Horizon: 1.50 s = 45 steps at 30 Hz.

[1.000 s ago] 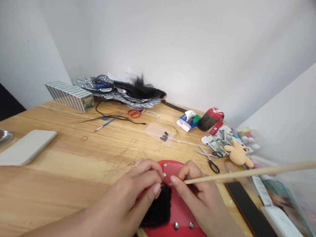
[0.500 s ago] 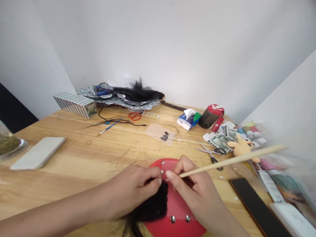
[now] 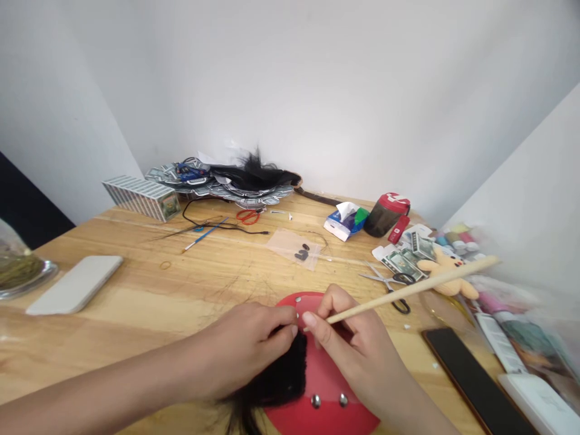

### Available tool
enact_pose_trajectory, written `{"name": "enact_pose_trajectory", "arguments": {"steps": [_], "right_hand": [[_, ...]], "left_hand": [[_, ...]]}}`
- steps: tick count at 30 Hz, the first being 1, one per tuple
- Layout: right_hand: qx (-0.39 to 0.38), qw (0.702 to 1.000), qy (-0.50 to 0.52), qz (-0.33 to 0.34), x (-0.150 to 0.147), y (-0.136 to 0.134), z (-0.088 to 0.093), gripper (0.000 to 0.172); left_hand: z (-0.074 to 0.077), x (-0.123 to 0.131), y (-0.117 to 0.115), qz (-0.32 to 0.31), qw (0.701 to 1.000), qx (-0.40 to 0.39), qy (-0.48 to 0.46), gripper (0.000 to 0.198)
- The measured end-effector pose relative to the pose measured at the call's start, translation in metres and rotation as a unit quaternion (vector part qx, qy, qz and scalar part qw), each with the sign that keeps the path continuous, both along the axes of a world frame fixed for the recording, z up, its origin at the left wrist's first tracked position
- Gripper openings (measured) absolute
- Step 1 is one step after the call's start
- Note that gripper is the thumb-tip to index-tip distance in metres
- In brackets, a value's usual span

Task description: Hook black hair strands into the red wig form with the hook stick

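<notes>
A red rounded board [image 3: 328, 386] with metal studs lies at the near edge of the wooden table [image 3: 149, 290]. A tuft of black hair [image 3: 281, 380] rests on its left side. My left hand [image 3: 247, 347] is closed, pinching the top of the hair. My right hand [image 3: 351, 350] is closed on a long thin wooden stick [image 3: 408, 290], whose near tip meets the hair by my left fingertips. The stick's far end points up and right.
Scissors [image 3: 389, 284], banknotes [image 3: 403, 260] and a yellow plush toy [image 3: 446, 272] lie right of the board. A black phone [image 3: 471, 380] sits at near right. A clear bag [image 3: 294, 248], tissue pack [image 3: 347, 220], red-lidded cup [image 3: 385, 214], white case [image 3: 75, 293] and card stack [image 3: 140, 196] lie farther off.
The view has shifted right and up slightly. The stick's far end has risen and swung left. Both hands stay pinched at the hair on the red board.
</notes>
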State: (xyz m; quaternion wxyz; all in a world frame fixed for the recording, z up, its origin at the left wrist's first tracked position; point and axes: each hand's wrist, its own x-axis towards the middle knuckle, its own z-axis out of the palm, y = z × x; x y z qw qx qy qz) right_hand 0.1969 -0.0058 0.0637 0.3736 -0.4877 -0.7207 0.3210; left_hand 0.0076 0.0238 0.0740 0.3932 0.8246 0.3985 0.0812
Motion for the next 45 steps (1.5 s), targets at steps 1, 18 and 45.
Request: {"name": "enact_pose_trajectory", "arguments": {"steps": [1, 18, 45], "right_hand": [[0.000, 1.000, 0.003, 0.001, 0.000, 0.000, 0.000, 0.028], [-0.055, 0.998, 0.016, -0.003, -0.001, 0.001, -0.001, 0.029], [-0.064, 0.997, 0.036, -0.004, 0.004, 0.001, -0.005, 0.026]], "left_hand": [[0.000, 0.001, 0.000, -0.001, 1.000, 0.009, 0.010, 0.032], [0.001, 0.006, -0.012, -0.039, 0.966, 0.207, 0.148, 0.026], [-0.041, -0.021, -0.006, -0.044, 0.958, 0.127, -0.253, 0.021]]}}
